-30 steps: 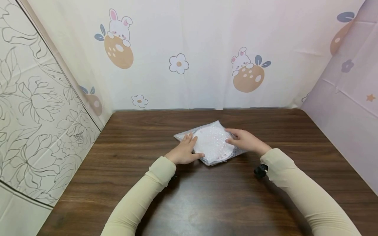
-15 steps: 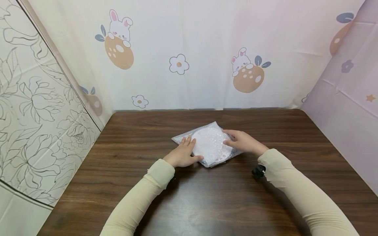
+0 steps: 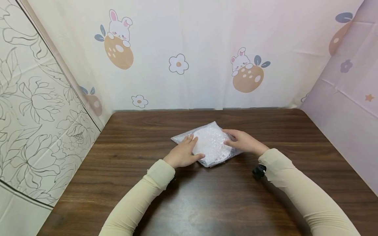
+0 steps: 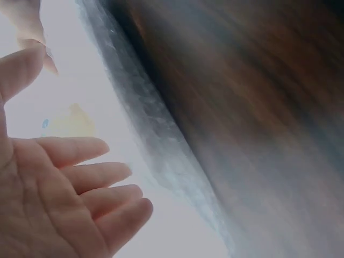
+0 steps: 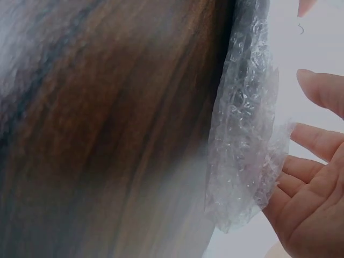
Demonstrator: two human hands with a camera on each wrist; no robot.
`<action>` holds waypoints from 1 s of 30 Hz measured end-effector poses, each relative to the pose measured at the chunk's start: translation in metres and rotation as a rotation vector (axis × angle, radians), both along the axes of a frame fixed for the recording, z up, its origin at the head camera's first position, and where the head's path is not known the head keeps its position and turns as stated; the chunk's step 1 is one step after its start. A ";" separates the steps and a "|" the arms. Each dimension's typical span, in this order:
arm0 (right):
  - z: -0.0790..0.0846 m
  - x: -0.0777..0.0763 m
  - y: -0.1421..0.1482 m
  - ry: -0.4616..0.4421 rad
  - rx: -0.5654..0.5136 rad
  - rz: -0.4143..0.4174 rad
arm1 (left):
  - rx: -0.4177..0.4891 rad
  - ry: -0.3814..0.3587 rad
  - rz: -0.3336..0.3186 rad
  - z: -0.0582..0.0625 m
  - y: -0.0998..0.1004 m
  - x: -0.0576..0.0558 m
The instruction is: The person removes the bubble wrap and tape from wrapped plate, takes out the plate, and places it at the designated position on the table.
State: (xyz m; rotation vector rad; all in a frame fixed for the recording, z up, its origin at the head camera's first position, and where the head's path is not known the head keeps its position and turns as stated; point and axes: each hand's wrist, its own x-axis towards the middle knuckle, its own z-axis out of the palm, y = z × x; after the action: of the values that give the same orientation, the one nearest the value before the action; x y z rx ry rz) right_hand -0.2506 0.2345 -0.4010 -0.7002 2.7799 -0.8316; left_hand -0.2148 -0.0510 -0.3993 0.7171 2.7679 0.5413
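Observation:
A flat, round white thing point(image 3: 211, 144) lies in a clear bubble-wrap bag point(image 3: 184, 135) on the table. My left hand point(image 3: 182, 154) rests along the package's left side, fingers extended and thumb spread over its near edge. In the left wrist view, the left palm point(image 4: 48, 199) shows with straight, spread fingers. At the right side, my right hand point(image 3: 246, 141) touches the package with thumb and fingers apart. The right wrist view has crinkled bubble wrap point(image 5: 242, 129) hanging right beside the fingers of the right hand point(image 5: 317, 188).
The dark wood-grain table point(image 3: 212, 203) extends on every side of the package. Behind it hangs a pale curtain point(image 3: 203, 85) printed with rabbits and flowers. A white panel with line-drawn flowers point(image 3: 41, 98) stands at the left, a lilac curtain point(image 3: 348, 108) at the right.
The package has shifted slightly left and toward me, both hands moving along with it. Over the last half second it has stayed nearly still.

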 end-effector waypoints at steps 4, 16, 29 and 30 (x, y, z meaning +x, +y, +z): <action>-0.002 -0.002 0.000 -0.006 -0.004 0.012 | 0.026 0.042 -0.033 0.004 0.007 0.004; -0.004 0.001 -0.003 -0.010 0.071 0.017 | -0.062 0.210 -0.201 0.003 0.033 0.021; -0.008 0.004 -0.005 -0.033 0.118 0.013 | -0.105 0.417 -0.313 -0.003 0.044 0.028; -0.007 0.004 -0.005 -0.031 0.119 0.016 | -0.107 0.438 -0.323 -0.004 0.045 0.027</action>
State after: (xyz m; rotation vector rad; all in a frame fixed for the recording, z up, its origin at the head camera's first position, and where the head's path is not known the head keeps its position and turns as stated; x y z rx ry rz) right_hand -0.2467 0.2293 -0.4083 -0.6818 2.7650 -0.6617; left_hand -0.1874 -0.0058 -0.4028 1.3629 2.9367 0.1831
